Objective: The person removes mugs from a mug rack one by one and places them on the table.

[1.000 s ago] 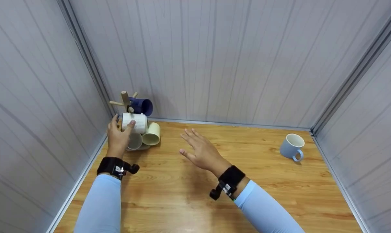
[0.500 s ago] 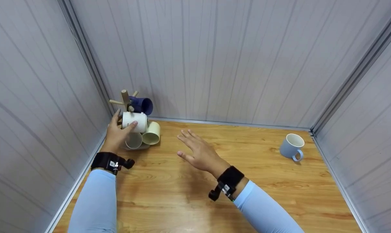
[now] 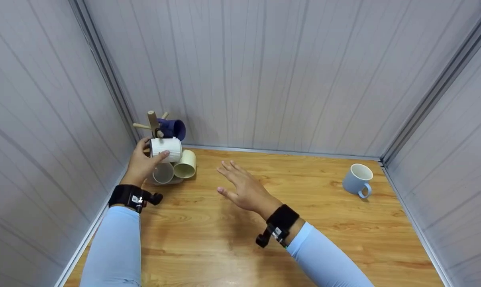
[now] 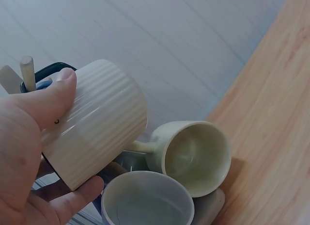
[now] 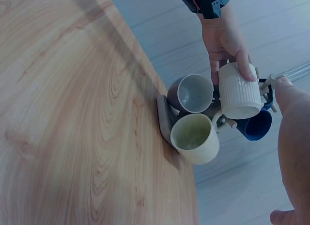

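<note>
A white ribbed mug (image 3: 166,150) with a dark handle lies sideways at a peg of the wooden mug tree (image 3: 152,122). My left hand (image 3: 140,165) grips it, thumb across its side and fingers around the base end, as the left wrist view shows. The dark handle (image 4: 54,68) is around or against the peg; which, I cannot tell. Just below the white mug hang a cream mug (image 5: 201,145) and a grey mug (image 5: 193,93). Behind it is a dark blue mug (image 3: 177,129). My right hand (image 3: 245,190) hovers over the wooden table with fingers extended, holding nothing.
On the table's right side a light blue mug (image 3: 356,180) stands upright, handle toward the front. Panelled walls enclose the table (image 3: 208,247) at the left, back and right. The mug tree stands in the back left corner, near both walls.
My left wrist has shifted slightly left, and the fingers have closed further around the white mug. That mug has barely moved. The right hand has drifted slightly left.
</note>
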Demonstrator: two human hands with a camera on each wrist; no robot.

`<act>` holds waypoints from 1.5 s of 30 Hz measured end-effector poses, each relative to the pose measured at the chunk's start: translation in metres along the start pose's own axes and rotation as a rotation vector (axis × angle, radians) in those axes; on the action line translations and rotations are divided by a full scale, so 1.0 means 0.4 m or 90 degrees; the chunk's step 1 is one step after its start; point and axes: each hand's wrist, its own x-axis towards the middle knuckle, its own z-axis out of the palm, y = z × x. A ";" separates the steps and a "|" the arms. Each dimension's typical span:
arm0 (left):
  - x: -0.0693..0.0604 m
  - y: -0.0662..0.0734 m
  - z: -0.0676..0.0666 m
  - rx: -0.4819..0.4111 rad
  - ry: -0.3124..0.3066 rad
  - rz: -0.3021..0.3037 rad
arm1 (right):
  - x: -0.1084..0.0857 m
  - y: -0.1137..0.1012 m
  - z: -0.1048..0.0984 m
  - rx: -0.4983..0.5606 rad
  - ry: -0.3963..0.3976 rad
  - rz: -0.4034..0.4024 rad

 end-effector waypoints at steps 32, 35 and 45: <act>-0.103 0.144 0.055 0.164 0.038 0.136 | -0.042 0.041 -0.020 0.039 0.032 0.048; -0.109 0.164 0.092 0.189 0.013 0.157 | -0.050 0.053 -0.025 0.056 0.039 0.065; -0.141 0.249 0.253 0.288 -0.070 0.261 | -0.077 0.093 -0.057 0.155 0.109 0.115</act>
